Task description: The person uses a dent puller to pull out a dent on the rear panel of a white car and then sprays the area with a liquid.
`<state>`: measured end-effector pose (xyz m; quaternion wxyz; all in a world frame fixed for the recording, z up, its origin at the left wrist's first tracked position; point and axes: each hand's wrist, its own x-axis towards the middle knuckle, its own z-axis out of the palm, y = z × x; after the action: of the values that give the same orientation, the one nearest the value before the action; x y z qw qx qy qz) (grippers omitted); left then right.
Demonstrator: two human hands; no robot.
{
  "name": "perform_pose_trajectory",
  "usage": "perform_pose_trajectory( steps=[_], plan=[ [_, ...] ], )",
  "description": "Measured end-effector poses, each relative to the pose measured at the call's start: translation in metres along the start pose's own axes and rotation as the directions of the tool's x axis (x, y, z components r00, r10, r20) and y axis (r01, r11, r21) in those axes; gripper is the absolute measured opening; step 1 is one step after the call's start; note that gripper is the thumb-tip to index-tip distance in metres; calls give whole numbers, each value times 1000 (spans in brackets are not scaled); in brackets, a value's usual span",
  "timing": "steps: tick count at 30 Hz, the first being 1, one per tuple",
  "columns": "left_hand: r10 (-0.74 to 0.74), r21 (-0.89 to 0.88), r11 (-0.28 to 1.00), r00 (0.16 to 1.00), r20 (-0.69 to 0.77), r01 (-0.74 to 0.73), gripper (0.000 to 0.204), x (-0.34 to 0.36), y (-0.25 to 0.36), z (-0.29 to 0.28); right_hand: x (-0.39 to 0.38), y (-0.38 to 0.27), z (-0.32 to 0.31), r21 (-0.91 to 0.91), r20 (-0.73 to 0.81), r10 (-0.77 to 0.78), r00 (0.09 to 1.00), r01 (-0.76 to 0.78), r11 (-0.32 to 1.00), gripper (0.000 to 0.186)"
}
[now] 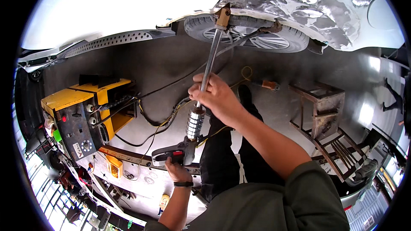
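A silver-rodded, black-handled tool (195,124) is held at its grip by the curled left hand (177,172) and around its rod by the closed right hand (220,99); its end appears set against the white metal car panel (295,0), partly bared, refinishing judged outstanding

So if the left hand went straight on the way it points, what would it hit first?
The left hand would meet the black tool handle with a red part at once: they already touch. Beyond, depth is unclear.
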<state>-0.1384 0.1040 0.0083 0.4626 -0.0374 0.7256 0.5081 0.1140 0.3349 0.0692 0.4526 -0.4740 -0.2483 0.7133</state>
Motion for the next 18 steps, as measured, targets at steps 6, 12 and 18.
perform_pose_trajectory(
  steps=[6,12,18],
  plan=[
    [-698,508,694,649,302,510,44,25,0,23,-18,-5,8,-180,-99,-14,995,-4,984,41],
    [-855,573,511,448,261,641,43,9,-31,26,-31,-15,-6,-74,-51,96,994,-100,992,36],
    [-846,494,526,485,220,692,50,-23,-37,39,-25,-27,-15,-77,24,150,988,-148,986,33]
  ],
)
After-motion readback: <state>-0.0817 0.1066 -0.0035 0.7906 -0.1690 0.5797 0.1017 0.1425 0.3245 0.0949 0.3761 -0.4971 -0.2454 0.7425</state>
